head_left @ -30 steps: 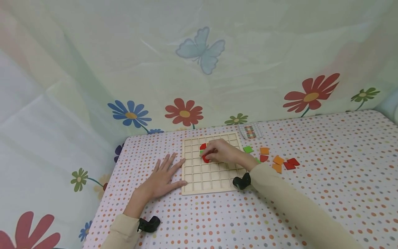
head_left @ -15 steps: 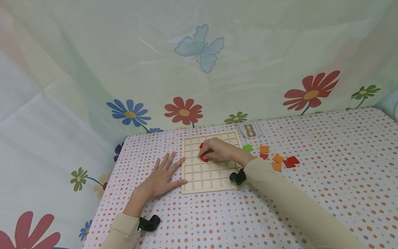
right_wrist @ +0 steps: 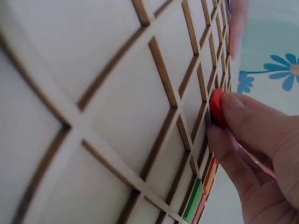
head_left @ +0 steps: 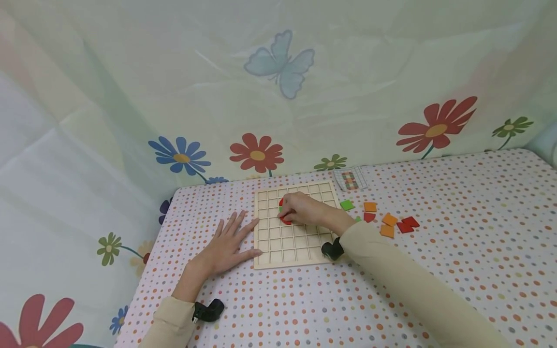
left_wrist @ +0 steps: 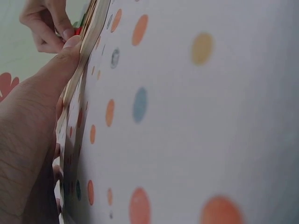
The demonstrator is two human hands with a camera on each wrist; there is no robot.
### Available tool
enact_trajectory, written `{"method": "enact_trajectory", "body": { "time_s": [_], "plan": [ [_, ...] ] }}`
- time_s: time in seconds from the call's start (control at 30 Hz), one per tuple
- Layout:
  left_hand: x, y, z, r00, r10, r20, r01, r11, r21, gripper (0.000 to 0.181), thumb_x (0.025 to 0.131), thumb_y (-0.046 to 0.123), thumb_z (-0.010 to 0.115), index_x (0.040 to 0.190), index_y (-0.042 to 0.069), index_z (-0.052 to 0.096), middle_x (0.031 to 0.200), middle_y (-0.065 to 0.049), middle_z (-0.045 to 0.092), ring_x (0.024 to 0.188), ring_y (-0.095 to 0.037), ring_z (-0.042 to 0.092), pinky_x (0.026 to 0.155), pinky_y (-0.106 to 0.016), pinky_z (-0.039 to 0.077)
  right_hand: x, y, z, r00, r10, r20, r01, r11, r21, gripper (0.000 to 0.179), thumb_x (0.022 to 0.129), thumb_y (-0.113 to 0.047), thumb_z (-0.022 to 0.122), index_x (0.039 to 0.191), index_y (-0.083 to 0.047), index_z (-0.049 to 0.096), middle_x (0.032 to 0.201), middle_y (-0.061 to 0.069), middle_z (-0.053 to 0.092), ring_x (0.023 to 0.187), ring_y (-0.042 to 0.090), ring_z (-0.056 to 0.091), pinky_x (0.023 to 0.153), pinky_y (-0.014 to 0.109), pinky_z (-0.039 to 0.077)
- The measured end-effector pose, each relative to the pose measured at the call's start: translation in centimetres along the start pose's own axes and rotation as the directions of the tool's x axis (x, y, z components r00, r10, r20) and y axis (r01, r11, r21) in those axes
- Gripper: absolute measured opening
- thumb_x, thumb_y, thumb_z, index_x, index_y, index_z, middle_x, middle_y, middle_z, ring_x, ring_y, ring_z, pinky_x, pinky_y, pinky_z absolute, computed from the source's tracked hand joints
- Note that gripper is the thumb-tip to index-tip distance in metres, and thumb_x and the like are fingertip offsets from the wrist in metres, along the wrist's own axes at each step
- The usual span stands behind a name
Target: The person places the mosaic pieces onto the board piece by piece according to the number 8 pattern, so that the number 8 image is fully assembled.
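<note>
Fingers of the right hand (head_left: pixel 304 209) pinch a red piece (right_wrist: pixel 217 106) (perhaps touching the board (head_left: pixel 275 245)); the left hand (head_left: pixel 224 249) lies spread.

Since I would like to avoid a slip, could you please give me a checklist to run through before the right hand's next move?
1. Red piece gripped: ok, pinched in the fingers of the right hand.
2. Red piece fully seated: cannot tell, no view shows its lower edge clearly.
3. Board braced: ok, the left hand touches its left edge.
4. Card uncovered: ok, neither hand hides it.
5. Card's details legible: not ok, too small here.
6. Orange pieces within reach: probably ok, lying right of the board.
</note>
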State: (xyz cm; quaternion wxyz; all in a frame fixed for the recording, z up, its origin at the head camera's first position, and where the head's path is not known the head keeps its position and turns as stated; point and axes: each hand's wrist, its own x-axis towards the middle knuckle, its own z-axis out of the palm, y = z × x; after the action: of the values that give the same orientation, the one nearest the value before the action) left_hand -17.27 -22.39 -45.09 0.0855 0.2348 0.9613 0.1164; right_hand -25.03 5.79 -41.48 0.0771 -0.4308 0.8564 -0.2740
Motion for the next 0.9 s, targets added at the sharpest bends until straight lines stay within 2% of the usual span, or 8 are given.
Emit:
{"method": "enact_trajectory", "body": {
  "time_s": [0.13, 0.33, 0.5, 0.63, 0.9],
  "plan": [
    [0.1, 0.1, -0.1, 1.000, 0.005, -0.008, -0.005, 1.000, -0.001, 0.084, 0.100, 0.064, 0.056, 0.169, 0.027, 0.024, 0.176, -0.013, 0.005, 0.161, -0.036, 0.001, 0.127, -0.063, 0.002, -0.3, -0.3, -0.1, 1.000, -0.015, -0.026, 0.014, 0.998, -0.056, 0.016, 0.093, 0.004, 0.075, 0.107, 0.001, 0.082, 0.093, 0.007, 0.067, 0.085, 0.018, 0.064, 0.074, 0.024, 0.056],
    [0.0, 0.2, -0.2, 1.000, -0.006, 0.002, 0.006, 1.000, -0.005, 0.085, 0.100, 0.065, 0.056, 0.169, 0.027, 0.023, 0.176, -0.012, 0.004, 0.162, -0.035, 0.000, 0.128, -0.062, 0.000, -0.9, -0.7, 0.1, 0.999, 0.004, -0.040, -0.007, 0.999, -0.053, 0.016, 0.093, 0.005, 0.075, 0.108, 0.002, 0.081, 0.098, 0.009, 0.070, 0.090, 0.018, 0.066, 0.078, 0.024, 0.058],
    [0.1, 0.1, 0.1, 1.000, -0.007, 0.005, 0.007, 1.000, -0.008, 0.085, 0.100, 0.066, 0.055, 0.169, 0.028, 0.022, 0.176, -0.012, 0.004, 0.162, -0.035, 0.000, 0.128, -0.062, 0.000, -2.5, -0.6, -0.1, 0.998, 0.028, -0.062, -0.032, 0.998, -0.054, 0.014, 0.095, 0.001, 0.075, 0.108, 0.002, 0.080, 0.099, 0.007, 0.070, 0.087, 0.017, 0.062, 0.078, 0.027, 0.056],
    [0.1, 0.3, 0.1, 1.000, -0.012, 0.003, 0.012, 1.000, -0.004, 0.086, 0.100, 0.066, 0.055, 0.169, 0.027, 0.023, 0.176, -0.011, 0.004, 0.162, -0.035, -0.001, 0.128, -0.062, 0.000, -5.3, -0.4, -1.2, 0.994, 0.049, -0.094, -0.055, 0.997, -0.063, 0.013, 0.096, -0.001, 0.074, 0.107, 0.002, 0.080, 0.100, 0.006, 0.069, 0.088, 0.016, 0.065, 0.076, 0.027, 0.057],
    [-0.1, 0.3, 0.0, 1.000, -0.010, -0.003, 0.010, 1.000, 0.009, 0.085, 0.100, 0.065, 0.055, 0.169, 0.026, 0.025, 0.176, -0.013, 0.006, 0.162, -0.036, 0.001, 0.128, -0.062, 0.001, -12.9, -0.9, -4.3, 0.987, 0.125, -0.104, -0.136, 0.986, -0.100, 0.007, 0.095, -0.005, 0.077, 0.100, -0.007, 0.081, 0.100, -0.002, 0.066, 0.089, 0.013, 0.063, 0.074, 0.032, 0.059]
  ]
}}
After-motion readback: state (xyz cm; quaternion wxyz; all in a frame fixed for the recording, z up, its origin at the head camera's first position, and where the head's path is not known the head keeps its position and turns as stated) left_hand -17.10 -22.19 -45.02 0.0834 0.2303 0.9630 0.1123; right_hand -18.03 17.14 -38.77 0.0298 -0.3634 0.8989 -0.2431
